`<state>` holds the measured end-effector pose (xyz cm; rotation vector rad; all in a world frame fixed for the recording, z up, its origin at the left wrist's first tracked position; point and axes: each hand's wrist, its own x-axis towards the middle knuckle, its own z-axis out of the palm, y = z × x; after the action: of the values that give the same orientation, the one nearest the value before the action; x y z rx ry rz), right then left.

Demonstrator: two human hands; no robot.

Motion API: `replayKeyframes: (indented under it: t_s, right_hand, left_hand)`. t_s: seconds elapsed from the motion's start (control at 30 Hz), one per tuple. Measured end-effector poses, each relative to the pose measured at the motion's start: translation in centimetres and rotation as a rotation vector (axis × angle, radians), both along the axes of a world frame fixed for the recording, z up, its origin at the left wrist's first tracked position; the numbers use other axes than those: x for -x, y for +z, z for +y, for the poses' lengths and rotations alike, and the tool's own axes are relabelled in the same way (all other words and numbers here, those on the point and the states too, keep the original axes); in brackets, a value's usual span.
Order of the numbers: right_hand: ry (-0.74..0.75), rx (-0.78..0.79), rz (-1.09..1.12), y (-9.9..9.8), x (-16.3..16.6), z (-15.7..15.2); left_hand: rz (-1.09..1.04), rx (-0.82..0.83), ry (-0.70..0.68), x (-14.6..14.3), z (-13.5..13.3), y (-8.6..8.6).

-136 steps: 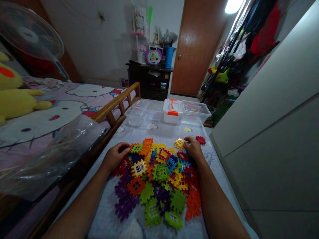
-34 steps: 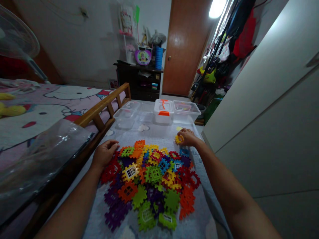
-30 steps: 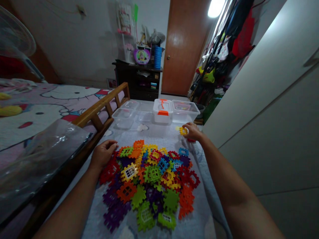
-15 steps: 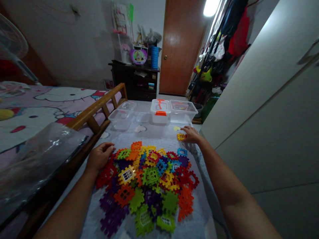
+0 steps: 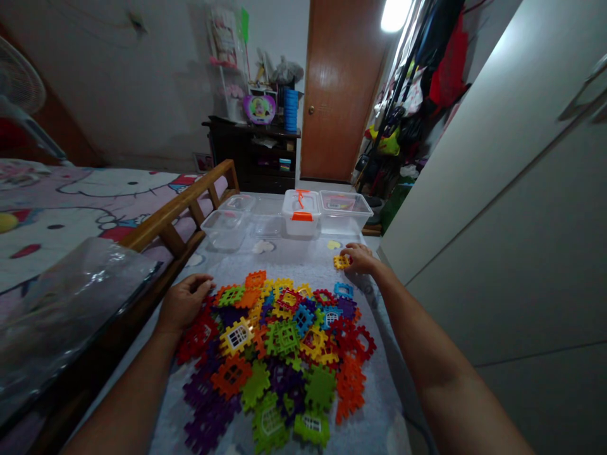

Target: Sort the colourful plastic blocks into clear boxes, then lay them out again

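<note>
A heap of colourful interlocking plastic tiles lies on the pale cloth-covered table. My left hand rests on the heap's left edge, fingers loosely bent over red tiles, holding nothing. My right hand reaches beyond the heap's far right corner. Its fingertips pinch the edge of a single yellow tile, which lies flat on the table apart from the heap. A blue tile sits just nearer, at the heap's edge.
Clear plastic tubs and a white box with an orange latch line the table's far end. A wooden bed rail and a crinkled plastic bag lie left. A white cabinet stands close on the right.
My right hand carried the yellow tile away from the heap, lifted it toward the tubs, then lowered it onto the table. My left hand stayed on the heap. The camera drifted right.
</note>
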<state>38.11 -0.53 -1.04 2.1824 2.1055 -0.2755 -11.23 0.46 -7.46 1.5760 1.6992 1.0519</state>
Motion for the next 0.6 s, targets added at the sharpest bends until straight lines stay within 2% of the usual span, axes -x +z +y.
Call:
replayKeyframes:
  t_s: [0.43, 0.6]
  right_hand:
    - [0.028, 0.01, 0.005, 0.1, 0.28, 0.09]
    - [0.026, 0.006, 0.016, 0.42, 0.4, 0.07]
  left_hand:
    - [0.01, 0.01, -0.007, 0.2, 0.18, -0.39]
    - [0.047, -0.003, -0.009, -0.02, 0.0, -0.02]
